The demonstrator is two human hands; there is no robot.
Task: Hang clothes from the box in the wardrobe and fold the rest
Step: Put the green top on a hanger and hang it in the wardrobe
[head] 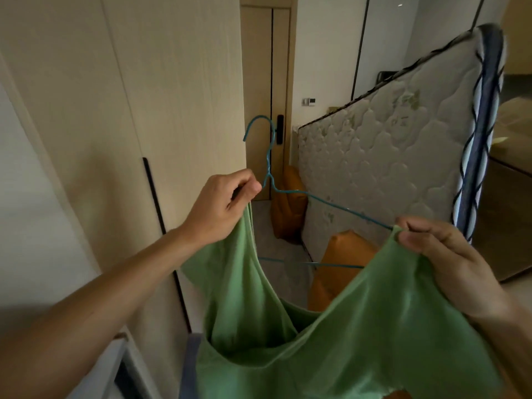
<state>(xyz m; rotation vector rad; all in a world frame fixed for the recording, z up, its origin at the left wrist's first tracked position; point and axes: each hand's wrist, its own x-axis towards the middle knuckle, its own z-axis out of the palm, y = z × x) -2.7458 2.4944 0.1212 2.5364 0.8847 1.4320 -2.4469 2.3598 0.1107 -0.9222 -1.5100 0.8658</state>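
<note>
Left hand (221, 205) and right hand (437, 246) each pinch a strap of the green top (345, 341) on the blue wire hanger (270, 165).

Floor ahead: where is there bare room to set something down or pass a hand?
Bare grey floor lies between the wardrobe door and the orange cushions by the mattress. A hand could likely pass through the hanger triangle. Crowded lower: the green top hangs from left hand and right hand.
</note>
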